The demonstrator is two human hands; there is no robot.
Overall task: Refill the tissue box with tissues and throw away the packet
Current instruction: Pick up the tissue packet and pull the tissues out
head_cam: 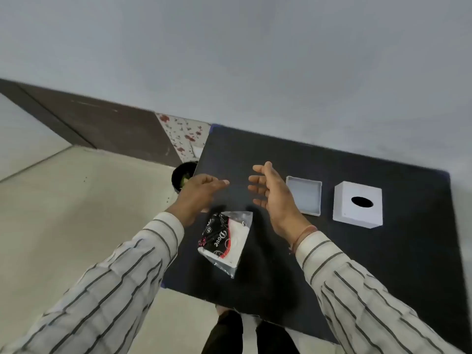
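**Entry: hands poised over tissue packet, pick-up not yet made**

Obs. Tissue packet (224,241) taken as ref. landmark; it lies flat on the black table (332,264), near the front-left edge, clear film with black/red print and a white wad visible inside. Left hand (196,194) is held above and just left of the packet's far end, palm down, fingers extended fwd and loosely together, nothing gripped. Right hand (273,195) is held above and just right of the same end, palm turned inward, fingers spread, also empty. No contact w/ the packet can be confirmed for either hand.

Tissue box cover (357,204), white w/ an oval slot on top, stands well right of the packet. Open white tray (304,199), prob. the box base, sits between packet and cover; it looks empty.

Step judged: grasping the packet to open it. Recommended: packet to be lifted by both short ends, film to be torn at a seam, not through the middle, so the wad is kept square. Wad should then be lowered flat into the tray, top sheet left free for threading through the slot.

Unclear/hidden: dark bin (182,178), far-left of the packet, is part-covered by the left hand and table edge; greenish contents not identifiable. Whether the packet is already opened can't be told. Motion blur softens its print.
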